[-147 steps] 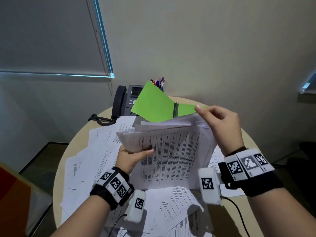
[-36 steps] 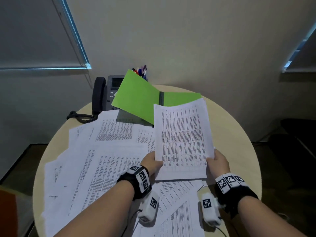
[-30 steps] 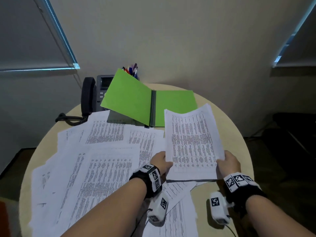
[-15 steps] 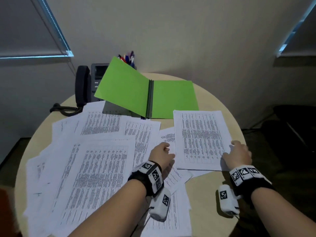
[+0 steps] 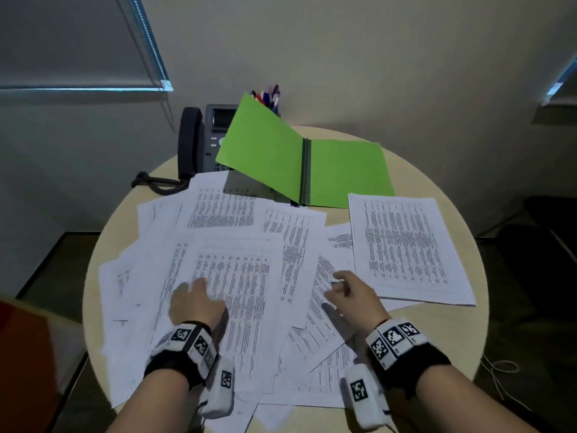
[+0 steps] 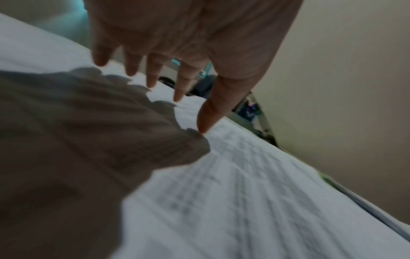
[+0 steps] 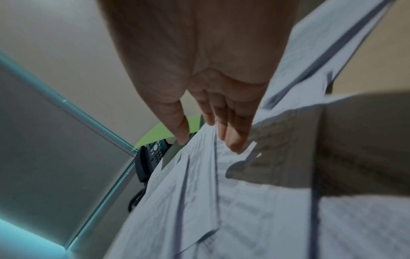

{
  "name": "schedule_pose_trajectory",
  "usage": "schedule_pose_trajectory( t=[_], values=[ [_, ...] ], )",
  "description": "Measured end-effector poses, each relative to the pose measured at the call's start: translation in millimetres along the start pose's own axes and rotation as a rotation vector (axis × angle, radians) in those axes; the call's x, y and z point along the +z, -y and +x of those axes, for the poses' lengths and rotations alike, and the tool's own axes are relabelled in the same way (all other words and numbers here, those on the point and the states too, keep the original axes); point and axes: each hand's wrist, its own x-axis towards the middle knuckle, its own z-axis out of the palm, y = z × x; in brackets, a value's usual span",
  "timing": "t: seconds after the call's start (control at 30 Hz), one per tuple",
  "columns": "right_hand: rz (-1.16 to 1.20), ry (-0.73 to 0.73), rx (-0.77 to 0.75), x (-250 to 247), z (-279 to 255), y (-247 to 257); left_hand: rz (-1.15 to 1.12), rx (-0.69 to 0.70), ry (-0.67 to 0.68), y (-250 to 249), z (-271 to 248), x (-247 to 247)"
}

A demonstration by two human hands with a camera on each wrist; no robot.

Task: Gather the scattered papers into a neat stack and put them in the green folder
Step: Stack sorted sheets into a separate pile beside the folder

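Note:
A squared stack of printed papers lies on the right of the round table, just in front of the open green folder. Loose printed sheets overlap across the left and middle. My left hand hovers over the loose sheets with fingers spread and straight, empty; the left hand is just off the paper. My right hand is over the sheets in the middle, left of the stack, with relaxed fingers close to a sheet and nothing held.
A dark desk phone with a coiled cord stands at the back left, half behind the folder's raised cover. A pen cup is behind the folder. The wall is close behind the table. Bare tabletop shows at the right edge.
The stack that both hands held upright now lies flat on the right. Both hands let it go and moved left over the loose sheets.

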Motion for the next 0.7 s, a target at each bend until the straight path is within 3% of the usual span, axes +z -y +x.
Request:
schedule_pose_trajectory(
  t=[0.07,0.13,0.23,0.43,0.7],
  values=[
    [0.195,0.085,0.103,24,1,6,-0.003,-0.136,0.055,23,6,-14],
    [0.325,0.100,0.183,44,2,11,0.004,-0.183,0.099,37,11,-24],
    [0.084,-0.002,0.174,61,3,21,-0.027,-0.170,0.135,43,16,-33],
    [-0.131,-0.133,0.154,74,15,23,-0.387,-0.102,0.185,53,27,-40],
    [-0.129,-0.377,0.171,49,7,15,-0.624,-0.075,0.175,75,49,-72]
  ],
)
